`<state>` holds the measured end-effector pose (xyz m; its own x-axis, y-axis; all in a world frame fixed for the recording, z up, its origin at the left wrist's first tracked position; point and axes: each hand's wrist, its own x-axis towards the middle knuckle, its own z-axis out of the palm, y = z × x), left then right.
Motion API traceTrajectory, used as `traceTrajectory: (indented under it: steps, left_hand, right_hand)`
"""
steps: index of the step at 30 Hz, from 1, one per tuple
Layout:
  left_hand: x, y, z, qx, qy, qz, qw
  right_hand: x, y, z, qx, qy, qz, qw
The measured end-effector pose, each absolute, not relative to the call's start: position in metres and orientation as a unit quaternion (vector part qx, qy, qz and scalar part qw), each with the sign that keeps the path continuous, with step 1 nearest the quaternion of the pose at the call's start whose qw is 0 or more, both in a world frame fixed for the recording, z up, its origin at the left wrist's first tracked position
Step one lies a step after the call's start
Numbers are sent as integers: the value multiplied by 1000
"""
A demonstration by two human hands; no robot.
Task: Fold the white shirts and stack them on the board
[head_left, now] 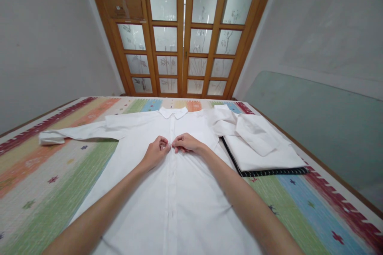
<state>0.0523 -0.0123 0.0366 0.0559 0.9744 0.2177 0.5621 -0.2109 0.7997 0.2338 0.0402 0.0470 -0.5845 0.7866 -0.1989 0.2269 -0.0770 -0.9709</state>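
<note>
A white long-sleeved shirt (143, 199) lies spread face up, its collar (172, 112) at the far end and its button placket running down the middle. At the upper chest, my left hand (157, 151) pinches the placket edge with its fingers curled. Close beside it on the right, my right hand (185, 143) pinches the same strip, thumb and fingers together. The fingertips nearly meet, and any button between them is hidden. One sleeve (86, 130) stretches out to the left. The other sleeve (257, 135) lies bunched over a stack of folded clothes.
The folded stack at right has a white garment (263, 159) over a black striped one (275, 172). Beneath everything is a striped multicoloured bedspread (60, 167). A pale green panel (317, 127) stands along the right edge; wooden glass-paned doors (184, 36) close the far end.
</note>
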Motion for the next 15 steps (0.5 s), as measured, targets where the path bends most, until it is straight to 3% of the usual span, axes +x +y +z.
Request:
traceTrajectory:
  steps: [15]
  left_hand:
    - [60,-17,43,695,587,344,232]
  right_hand:
    - [233,37,54,-394,-622,639,222]
